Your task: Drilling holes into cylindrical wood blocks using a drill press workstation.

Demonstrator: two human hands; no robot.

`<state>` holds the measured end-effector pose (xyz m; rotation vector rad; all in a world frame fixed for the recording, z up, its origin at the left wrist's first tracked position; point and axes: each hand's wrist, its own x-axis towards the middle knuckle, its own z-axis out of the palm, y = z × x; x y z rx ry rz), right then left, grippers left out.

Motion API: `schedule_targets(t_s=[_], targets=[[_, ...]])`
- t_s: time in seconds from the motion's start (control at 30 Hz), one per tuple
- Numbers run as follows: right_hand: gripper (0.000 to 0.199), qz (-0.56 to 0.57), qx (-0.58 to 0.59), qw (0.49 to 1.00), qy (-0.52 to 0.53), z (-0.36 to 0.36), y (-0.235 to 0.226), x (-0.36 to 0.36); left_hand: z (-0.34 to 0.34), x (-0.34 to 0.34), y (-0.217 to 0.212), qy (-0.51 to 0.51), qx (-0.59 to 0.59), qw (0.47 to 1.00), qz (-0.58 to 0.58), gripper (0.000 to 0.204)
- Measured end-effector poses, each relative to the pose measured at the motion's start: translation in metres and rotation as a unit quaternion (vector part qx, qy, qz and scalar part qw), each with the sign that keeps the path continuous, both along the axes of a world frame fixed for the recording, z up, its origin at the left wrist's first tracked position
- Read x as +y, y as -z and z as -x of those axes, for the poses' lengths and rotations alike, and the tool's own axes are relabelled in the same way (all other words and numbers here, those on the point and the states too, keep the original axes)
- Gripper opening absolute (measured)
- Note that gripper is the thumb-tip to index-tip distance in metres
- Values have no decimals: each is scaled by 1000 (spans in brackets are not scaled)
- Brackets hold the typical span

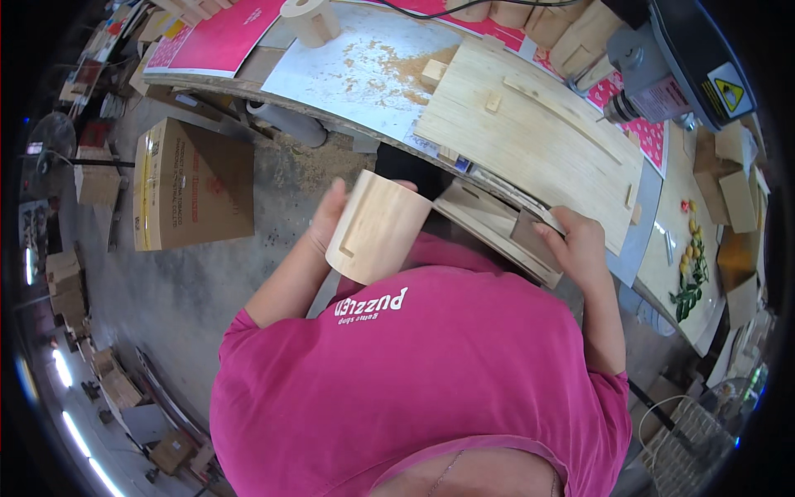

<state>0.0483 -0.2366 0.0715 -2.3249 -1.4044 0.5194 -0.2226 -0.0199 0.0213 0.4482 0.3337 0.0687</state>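
Note:
A pale wooden cylinder (383, 228) with an L-shaped groove cut in its side is tilted in front of my chest. My left hand (330, 214) is closed round its left and far side, with most of the fingers hidden behind the wood. Over a pulled-out wooden drawer (472, 207) under the bench, my right hand (577, 244) pinches a flat grey-brown piece (530, 232) between thumb and fingers. Its material is hard to make out; part of it hangs down into the drawer.
On the bench above the drawer lies a wooden board (472, 91) with strips fixed on it. A drill (654, 91) stands at the far right. Another wooden cylinder (310, 21) sits near sawdust (389, 70). A cardboard box (199, 186) stands on the floor at left.

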Motion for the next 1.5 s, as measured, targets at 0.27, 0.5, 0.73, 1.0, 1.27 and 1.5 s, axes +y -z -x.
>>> schedule_targets(t_s=[0.27,0.5,0.73,1.0,1.27,1.5], targets=[[26,-49,117,992,5,2,-24,-19,48,-3,30,23,93,995,-10,99],[29,-176,-53,978,-100,-2,-57,-13,16,9,-52,44,121,957,-259,85],[30,-213,-22,973,-82,-9,-60,-8,-37,41,-82,141,100,873,-456,69],[30,-199,11,978,-67,-15,-48,-23,-73,45,-96,221,108,818,-519,57],[30,-206,56,976,-35,-8,-38,-39,-86,49,-88,285,100,817,-492,52],[27,-194,31,979,-59,0,-37,-38,-104,45,-71,385,113,782,-477,59]])
